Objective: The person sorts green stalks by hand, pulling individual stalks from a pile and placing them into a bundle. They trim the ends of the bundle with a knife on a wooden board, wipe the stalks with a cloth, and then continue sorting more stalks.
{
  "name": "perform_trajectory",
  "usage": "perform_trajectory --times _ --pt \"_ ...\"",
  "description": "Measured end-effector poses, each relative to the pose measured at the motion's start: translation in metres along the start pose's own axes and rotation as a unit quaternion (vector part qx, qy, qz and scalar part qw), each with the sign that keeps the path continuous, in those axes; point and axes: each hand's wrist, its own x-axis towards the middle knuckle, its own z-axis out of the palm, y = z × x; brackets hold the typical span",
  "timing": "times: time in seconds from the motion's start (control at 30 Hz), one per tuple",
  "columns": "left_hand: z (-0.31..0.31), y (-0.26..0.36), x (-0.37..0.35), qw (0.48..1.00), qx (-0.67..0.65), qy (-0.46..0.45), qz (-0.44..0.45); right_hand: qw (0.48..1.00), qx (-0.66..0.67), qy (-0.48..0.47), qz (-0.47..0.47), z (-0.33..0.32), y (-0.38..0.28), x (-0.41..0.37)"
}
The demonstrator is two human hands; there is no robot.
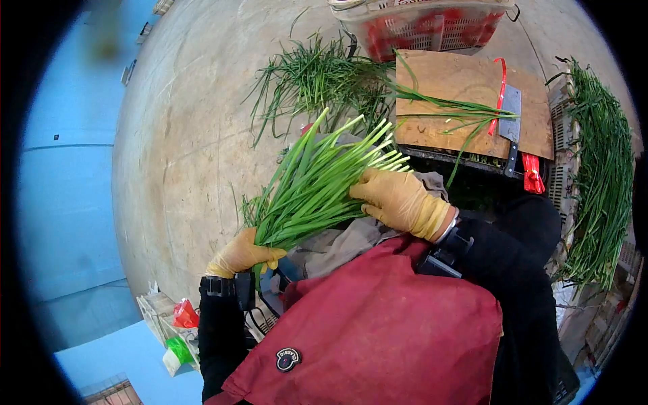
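Observation:
A loose bunch of garlic chives [310, 182], with long green leaves and pale cut ends, lies across my front above the lap. My left hand [246, 255], in a yellowish glove, is closed around the leafy lower end of the bunch. At the pale-stemmed end, my right hand [398, 199], gloved the same way, has its fingers bent and pinching at the stems; its fingertips are partly hidden. Just beyond the right hand is a wooden board [432, 81] with a few chives and a cleaver [511, 118] lying on it.
A heap of chives [317, 77] lies on the concrete floor [182, 135]. Behind the board stands a plastic crate [432, 30] with red contents. Another crate [561, 145] heaped with greens is at the right. Red ties [532, 174] hang beside the cleaver handle.

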Motion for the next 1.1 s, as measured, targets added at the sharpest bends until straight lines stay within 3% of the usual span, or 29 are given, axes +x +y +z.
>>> perform_trajectory --times 0.1,0.3,0.4,0.8,1.0,1.1 --pt "-0.001 0.003 -0.001 1.000 0.004 0.000 -0.010 0.999 0.032 0.026 -0.033 0.007 0.004 -0.001" --pt "0.001 0.003 -0.003 1.000 0.006 0.003 -0.008 0.999 0.044 0.008 0.028 -0.009 -0.008 0.002" --pt "0.004 0.008 -0.005 1.000 -0.006 0.001 -0.005 0.996 0.086 0.016 0.000 -0.005 -0.003 0.002" --pt "0.003 0.004 -0.002 1.000 0.012 0.007 -0.012 0.995 0.029 -0.084 0.036 -0.012 -0.013 0.005" --pt "0.004 0.007 -0.003 1.000 0.021 0.005 -0.017 0.968 0.210 0.133 -0.018 -0.001 0.010 -0.004" --pt "0.002 0.005 0.000 1.000 0.015 -0.002 -0.013 0.942 0.277 0.162 0.096 0.004 0.025 -0.014"
